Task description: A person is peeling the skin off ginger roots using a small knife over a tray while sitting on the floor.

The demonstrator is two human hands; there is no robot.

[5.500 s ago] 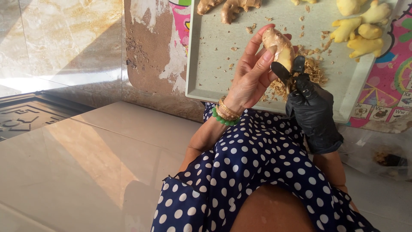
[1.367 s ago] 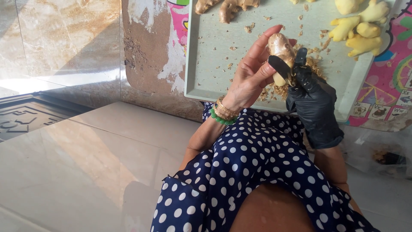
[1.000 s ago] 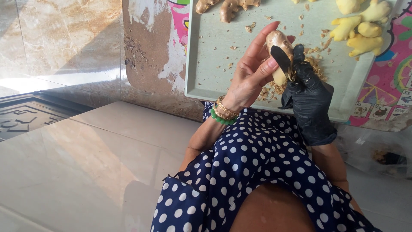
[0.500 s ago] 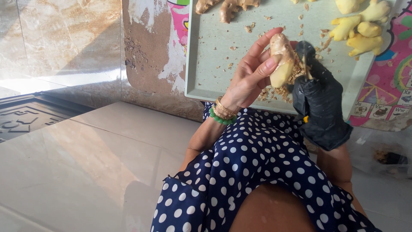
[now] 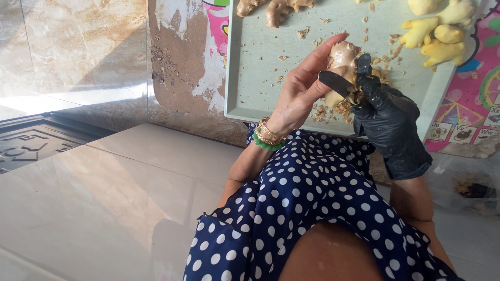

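My bare left hand grips a knobby piece of ginger over a pale green tray. A black glove covers my right hand, which holds a knife with its dark blade laid across the lower part of the ginger. Brown peel scraps lie heaped on the tray just under both hands. Beads and bangles circle my left wrist.
Peeled yellow ginger pieces lie at the tray's far right, unpeeled pieces at its far edge. A colourful printed mat lies under the tray. My polka-dot dress fills the foreground on glossy tiles.
The gloved right hand and knife have kept shifting along the ginger in short strokes; the blade now lies across its lower part. The left hand keeps its hold.
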